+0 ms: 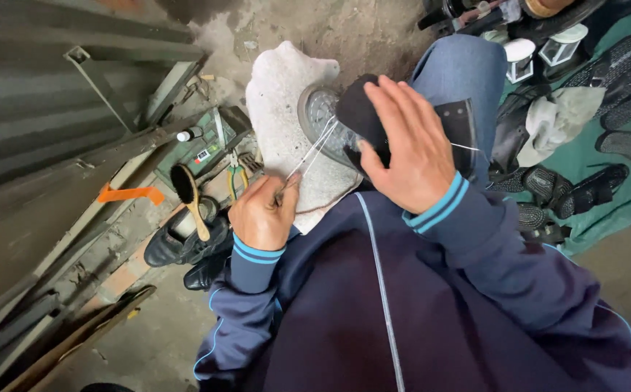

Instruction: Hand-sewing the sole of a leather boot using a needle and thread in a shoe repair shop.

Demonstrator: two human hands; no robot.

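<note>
Left hand (pixel 261 212) pinching 2 taut white threads (pixel 314 151), drawing them tight from the black shoe (pixel 344 120). Right hand (pixel 410 149) pressed on that shoe (fingers spread, grasping nothing), steadying it on the white cloth (pixel 279 94) over the knee.

Left hand (pixel 261 214) in a pinched grip, right hand (pixel 406 145) spread flat, fingers extended

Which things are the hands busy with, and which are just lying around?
In use:
left hand pulling white thread
right hand on the dark shoe
white cloth under the shoe

Lying about:
wooden brush
black shoes on the floor
pliers
sandals on the green sheet
</note>
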